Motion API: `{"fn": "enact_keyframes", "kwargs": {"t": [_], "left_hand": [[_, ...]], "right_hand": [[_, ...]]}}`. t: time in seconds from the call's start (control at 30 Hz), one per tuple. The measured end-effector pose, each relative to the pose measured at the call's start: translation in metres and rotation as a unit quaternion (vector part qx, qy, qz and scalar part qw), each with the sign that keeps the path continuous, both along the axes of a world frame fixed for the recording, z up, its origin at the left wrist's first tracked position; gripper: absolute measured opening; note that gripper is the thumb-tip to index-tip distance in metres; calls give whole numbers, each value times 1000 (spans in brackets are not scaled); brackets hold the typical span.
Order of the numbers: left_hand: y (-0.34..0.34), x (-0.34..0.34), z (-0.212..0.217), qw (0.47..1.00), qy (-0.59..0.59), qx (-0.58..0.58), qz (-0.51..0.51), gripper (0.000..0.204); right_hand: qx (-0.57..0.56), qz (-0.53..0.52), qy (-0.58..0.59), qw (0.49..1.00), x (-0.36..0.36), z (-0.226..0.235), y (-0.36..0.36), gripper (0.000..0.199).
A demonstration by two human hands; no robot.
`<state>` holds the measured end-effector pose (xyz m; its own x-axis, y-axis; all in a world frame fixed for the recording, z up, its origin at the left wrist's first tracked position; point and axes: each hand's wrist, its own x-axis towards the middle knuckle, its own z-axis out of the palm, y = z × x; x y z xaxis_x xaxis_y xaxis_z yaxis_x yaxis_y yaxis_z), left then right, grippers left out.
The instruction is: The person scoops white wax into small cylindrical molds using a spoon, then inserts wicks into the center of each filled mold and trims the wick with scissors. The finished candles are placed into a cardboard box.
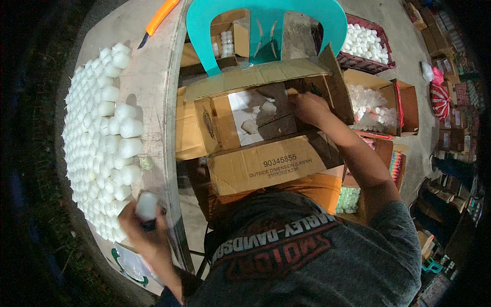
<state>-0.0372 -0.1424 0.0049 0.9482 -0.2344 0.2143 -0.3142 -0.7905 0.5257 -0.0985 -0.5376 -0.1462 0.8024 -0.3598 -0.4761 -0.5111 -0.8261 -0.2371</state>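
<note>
1. Left hand [148,225]: raised at the near right side of the pale table [156,102], thumb and fingers closed around a single white candle [147,205].
2. Candle stock: rows of white candles [94,148], packed closely together, cover the left part of the table, just beside the left hand.
3. Right hand [310,108]: reaching inside the cardboard box [225,179], near its right wall; the fingertips are partly hidden, so whether they grasp anything cannot be told.
4. Box: flaps spread outward, in front of the person and near the back of a teal chair [330,18]; a few white pieces [268,107] lie inside.
5. Surroundings: an orange cutter [159,18] rests at the table's far end; to the right, a dark red crate [364,64] holds more white candles, and a carton [408,105] holds clear plastic bags [376,115].
</note>
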Motion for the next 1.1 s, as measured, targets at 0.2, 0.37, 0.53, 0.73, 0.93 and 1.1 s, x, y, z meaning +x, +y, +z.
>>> {"fn": "enact_keyframes", "kwargs": {"t": [0.2, 0.37, 0.53, 0.73, 0.93, 1.1], "left_hand": [[60, 2, 24, 939, 53, 265, 215, 43], [102, 11, 2, 916, 66, 319, 236, 38], [86, 19, 0, 903, 38, 314, 292, 39], [104, 26, -18, 896, -31, 340, 284, 38], [72, 22, 8, 885, -295, 339, 121, 38], [-68, 6, -58, 980, -5, 21, -200, 33]], "right_hand": [[-273, 161, 88, 944, -22, -65, 3, 37], [30, 93, 1, 995, -51, -95, 39, 39], [212, 43, 38, 975, -51, -92, 43, 38], [152, 179, 150, 960, -29, -102, 24, 37], [133, 203, 143, 959, -28, -92, 19, 30], [13, 243, 294, 924, 8, -139, 32, 22]]}}
